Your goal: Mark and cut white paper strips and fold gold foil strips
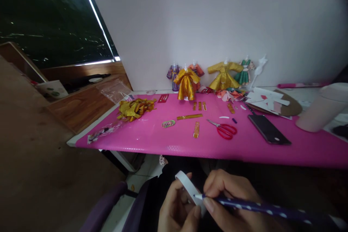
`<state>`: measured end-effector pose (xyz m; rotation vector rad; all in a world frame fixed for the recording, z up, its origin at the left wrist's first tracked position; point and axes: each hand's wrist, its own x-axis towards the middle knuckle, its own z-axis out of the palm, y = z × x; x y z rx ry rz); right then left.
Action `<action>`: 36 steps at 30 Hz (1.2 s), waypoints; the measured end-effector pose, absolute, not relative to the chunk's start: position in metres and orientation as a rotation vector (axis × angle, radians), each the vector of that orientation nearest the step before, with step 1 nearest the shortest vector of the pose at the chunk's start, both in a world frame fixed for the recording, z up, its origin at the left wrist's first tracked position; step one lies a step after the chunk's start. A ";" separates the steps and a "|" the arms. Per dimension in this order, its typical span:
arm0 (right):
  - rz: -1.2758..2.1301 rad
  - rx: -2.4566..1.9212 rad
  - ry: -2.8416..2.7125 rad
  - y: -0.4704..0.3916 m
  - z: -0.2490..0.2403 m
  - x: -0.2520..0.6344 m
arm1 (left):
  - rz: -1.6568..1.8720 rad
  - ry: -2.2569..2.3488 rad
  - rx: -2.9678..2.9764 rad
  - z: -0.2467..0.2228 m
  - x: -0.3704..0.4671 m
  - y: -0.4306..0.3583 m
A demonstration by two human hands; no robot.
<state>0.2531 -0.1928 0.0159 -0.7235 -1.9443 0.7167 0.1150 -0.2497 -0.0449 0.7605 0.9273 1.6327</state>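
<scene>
one long bench (pixel 152 141) under a bright pink plastic sheet fills the view ahead of you, and along the white wall at its back stands a row of small paper doll dresses (pixel 224 75), gold, green and purple. on the sheet lie a crumpled heap of gold paper scraps (pixel 135 108), a dark phone (pixel 268 129) and red-handled scissors (pixel 224 129). below the bench edge, over your lap, your left hand (pixel 176 208) is clamped on a white curved paper strip (pixel 190 188). your right hand (pixel 231 199) is closed around a purple white-dotted pen (pixel 261 208), its tip touching the strip.
</scene>
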 end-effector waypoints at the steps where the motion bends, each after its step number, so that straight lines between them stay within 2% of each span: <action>1: 0.726 -0.722 -1.937 -0.192 0.017 0.253 | 1.633 0.933 0.772 -0.045 0.115 -0.250; 19: 0.884 -0.808 -1.858 -0.194 0.017 0.260 | 1.651 0.884 0.846 -0.049 0.117 -0.247; 36: 0.780 -0.704 -1.997 -0.189 0.010 0.257 | 1.622 0.844 0.752 -0.040 0.120 -0.248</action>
